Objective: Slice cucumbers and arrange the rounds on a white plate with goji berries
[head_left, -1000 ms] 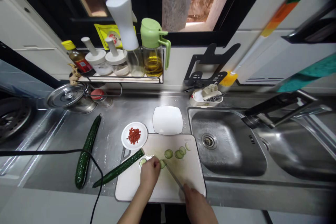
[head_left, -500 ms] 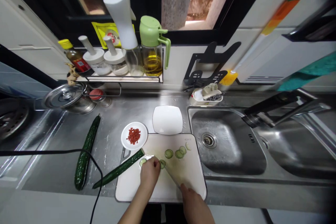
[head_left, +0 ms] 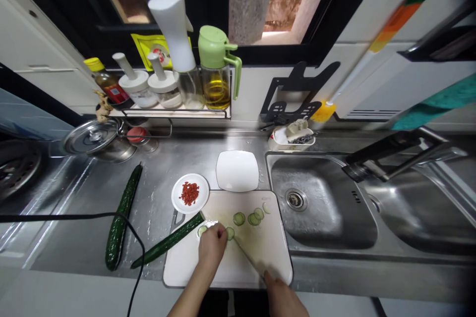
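My left hand (head_left: 212, 246) is closed over the cutting board (head_left: 193, 273), its fingertips pinched at the edge of a thin cucumber slice (head_left: 230, 233). Another cucumber slice (head_left: 202, 231) shows on the other side of this hand. With my right hand (head_left: 280, 296) I grip a knife (head_left: 250, 256) at the board's front edge; the blade slants up-left, its tip near the pinched slice, and the handle is hidden in my fist. Several more cucumber slices (head_left: 254, 218) lie farther back on the board. A cut cucumber (head_left: 171, 241) rests partly on the board's left side.
Left on the steel counter lies a whole cucumber (head_left: 124, 218), with a black cable (head_left: 130, 228) crossing it. Behind the board stand a plate of small red pieces (head_left: 177, 198) and a white dish (head_left: 237, 171). The sink (head_left: 323, 198) is at the right, a condiment rack (head_left: 178, 115) at the back.
My right hand has moved slightly right and down with the knife, drawing the blade a little away from the slice. My left hand stays nearly in place.
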The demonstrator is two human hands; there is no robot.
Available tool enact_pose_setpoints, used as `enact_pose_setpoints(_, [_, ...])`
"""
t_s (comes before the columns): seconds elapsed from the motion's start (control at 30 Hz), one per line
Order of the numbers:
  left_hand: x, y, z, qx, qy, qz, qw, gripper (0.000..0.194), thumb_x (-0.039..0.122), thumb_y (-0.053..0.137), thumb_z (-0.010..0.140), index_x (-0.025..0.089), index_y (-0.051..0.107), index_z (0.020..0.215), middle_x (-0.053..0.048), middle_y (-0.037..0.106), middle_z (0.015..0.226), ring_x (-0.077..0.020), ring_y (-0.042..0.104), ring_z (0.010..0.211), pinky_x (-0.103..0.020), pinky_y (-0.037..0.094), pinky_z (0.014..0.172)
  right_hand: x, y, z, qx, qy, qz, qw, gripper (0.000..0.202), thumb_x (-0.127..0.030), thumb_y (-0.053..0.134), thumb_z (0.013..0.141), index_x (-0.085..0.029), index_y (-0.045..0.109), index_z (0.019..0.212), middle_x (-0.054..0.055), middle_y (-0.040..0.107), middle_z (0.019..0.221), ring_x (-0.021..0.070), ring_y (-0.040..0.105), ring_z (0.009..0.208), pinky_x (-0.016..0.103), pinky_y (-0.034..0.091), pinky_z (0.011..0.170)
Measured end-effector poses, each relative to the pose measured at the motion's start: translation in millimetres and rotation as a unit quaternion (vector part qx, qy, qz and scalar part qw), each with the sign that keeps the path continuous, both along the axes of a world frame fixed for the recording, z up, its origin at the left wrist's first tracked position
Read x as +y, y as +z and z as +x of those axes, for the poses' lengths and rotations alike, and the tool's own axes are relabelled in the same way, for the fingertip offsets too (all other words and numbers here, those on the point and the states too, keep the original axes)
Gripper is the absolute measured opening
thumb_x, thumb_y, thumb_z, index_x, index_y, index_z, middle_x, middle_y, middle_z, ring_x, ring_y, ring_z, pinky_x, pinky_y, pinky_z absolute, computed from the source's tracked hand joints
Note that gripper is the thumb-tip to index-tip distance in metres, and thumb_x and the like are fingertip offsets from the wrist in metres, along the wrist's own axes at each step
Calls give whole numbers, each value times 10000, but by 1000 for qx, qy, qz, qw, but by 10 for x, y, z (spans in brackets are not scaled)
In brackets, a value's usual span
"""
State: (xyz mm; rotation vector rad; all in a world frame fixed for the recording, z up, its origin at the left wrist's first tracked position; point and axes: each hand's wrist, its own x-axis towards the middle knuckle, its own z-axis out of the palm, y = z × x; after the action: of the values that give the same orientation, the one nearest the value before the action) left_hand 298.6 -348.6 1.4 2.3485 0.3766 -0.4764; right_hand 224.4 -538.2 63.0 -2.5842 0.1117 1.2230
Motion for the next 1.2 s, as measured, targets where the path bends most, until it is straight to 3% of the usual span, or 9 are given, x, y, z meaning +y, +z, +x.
enact_pose_setpoints(0.17, [94,17,-93,-56,15,-34,998,182,200,495,790,201,645,686,19,654,636,-106,579,600,-187,385,606,-84,-12,-13,8,-16,22,1000,626,12,180,812,-178,440,1349,128,658,1125,181,625,1027,271,434,860])
enact_pose_setpoints(0.3, [307,9,-223,-82,85,-37,992,194,282,506,782,208,685,765,9,700,707,-134,623,653,-207,440,664,-128,7,9,-2,-17,44,999,566,-45,221,840,-190,463,1331,119,654,1140,179,603,1069,263,415,886])
enact_pose_setpoints(0.43, [500,22,-322,-100,154,-16,983,254,365,500,794,202,694,799,-10,720,737,-163,646,672,-228,459,651,-164,5,21,-6,-1,45,999,568,-44,209,842,-171,465,1333,112,680,1057,175,619,1023,250,415,865])
enact_pose_setpoints(0.6, [560,29,-365,-88,177,30,980,244,357,493,806,218,694,806,-17,721,753,-166,645,668,-242,444,664,-186,-47,19,-10,13,34,999,592,-22,190,828,-161,478,1326,106,690,1001,184,629,985,268,404,880])
enact_pose_setpoints(0.97, [562,-92,-404,-126,141,79,979,196,307,479,828,222,656,838,-27,681,783,-166,620,676,-259,445,679,-180,17,56,6,14,50,999,594,-18,224,821,-177,450,1346,108,697,998,182,630,986,264,409,861])
enact_pose_setpoints(1.1, [437,-60,-305,-186,80,45,978,236,328,461,855,192,648,902,-62,661,836,-173,614,711,-288,479,705,-176,5,39,-3,20,43,999,604,-2,194,824,-148,449,1351,128,685,1038,188,630,986,276,417,865])
enact_pose_setpoints(1.2, [274,-19,-111,-221,-5,-15,975,261,268,475,852,190,633,1044,-78,653,947,-173,619,800,-305,499,771,-175,-21,21,-5,27,30,999,604,15,172,816,-108,481,1321,156,665,1083,202,615,1027,287,427,865])
